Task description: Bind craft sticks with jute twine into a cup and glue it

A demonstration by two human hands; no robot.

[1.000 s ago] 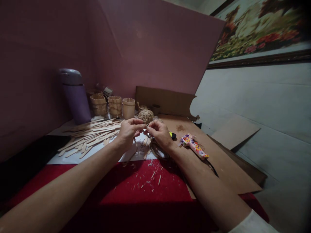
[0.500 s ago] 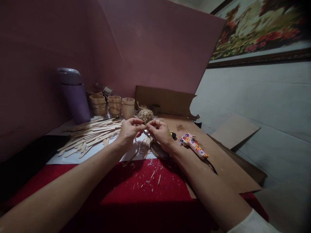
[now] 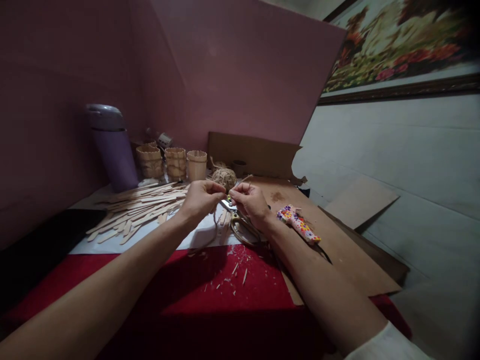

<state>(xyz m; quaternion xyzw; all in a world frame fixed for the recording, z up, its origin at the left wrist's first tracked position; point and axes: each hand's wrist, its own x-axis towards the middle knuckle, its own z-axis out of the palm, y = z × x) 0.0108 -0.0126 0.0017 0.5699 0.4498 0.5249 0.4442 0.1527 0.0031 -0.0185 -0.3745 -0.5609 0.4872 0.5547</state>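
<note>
My left hand [image 3: 198,201] and my right hand [image 3: 250,201] meet above the table, fingers pinched together on a thin strand of jute twine [image 3: 215,231] that hangs down between them in a loop. A ball of the same twine [image 3: 224,177] sits just behind my fingertips. Scissors [image 3: 240,223] with brassy handles lie under my right hand. A pile of flat wooden craft sticks [image 3: 138,206] is spread to the left of my left hand.
Three small stick-built cups [image 3: 176,162] and a purple flask [image 3: 112,147] stand at the back left. A flower-patterned glue gun [image 3: 298,223] lies on brown cardboard [image 3: 337,250] at right. Wood chips [image 3: 232,272] litter the red cloth [image 3: 210,295]. A pink board [image 3: 240,70] backs the table.
Both hands have shifted slightly up and away, still pinching the twine; the scissor handles show more below my right hand.
</note>
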